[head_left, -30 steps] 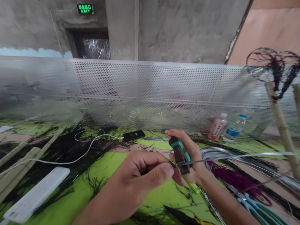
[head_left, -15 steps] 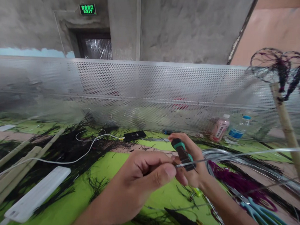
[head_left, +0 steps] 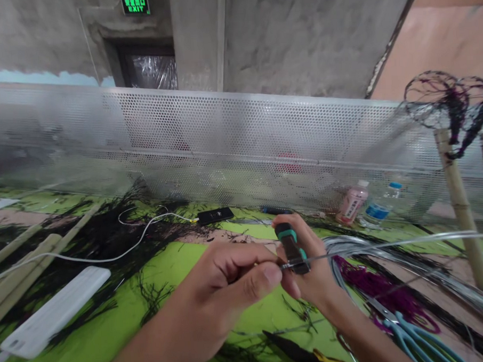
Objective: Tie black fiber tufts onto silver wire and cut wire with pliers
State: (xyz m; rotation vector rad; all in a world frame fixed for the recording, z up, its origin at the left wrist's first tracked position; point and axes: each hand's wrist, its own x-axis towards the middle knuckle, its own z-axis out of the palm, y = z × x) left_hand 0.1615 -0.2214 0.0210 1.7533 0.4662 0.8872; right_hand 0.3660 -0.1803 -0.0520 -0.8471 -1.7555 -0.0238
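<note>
My left hand point(head_left: 230, 293) pinches the end of a silver metal wire point(head_left: 388, 244) between thumb and forefinger. Its free length runs rightward across my right wrist. Close by, my right hand point(head_left: 308, 253) is closed around a hand tool with black-and-teal grips point(head_left: 289, 240). The tool's working end is hidden, so its exact kind is unclear. Its body sits right beside the wire, near my left fingertips. Below both hands lie pliers with dark jaws and yellow handles point(head_left: 295, 349), partly cut off by the frame's bottom edge.
A coil of wire point(head_left: 348, 244), purple yarn point(head_left: 366, 279) and blue-handled scissors point(head_left: 408, 334) lie to the right. Two bottles point(head_left: 352, 203) stand by the perforated metal panel point(head_left: 239, 133). A phone point(head_left: 216, 215), white power strip point(head_left: 55, 312), bamboo poles point(head_left: 25, 270) and black fibres surround the green surface.
The view has shifted slightly. The wire's free length has swung a little, and the tool in my right hand has tilted slightly. Both hands keep their holds.
</note>
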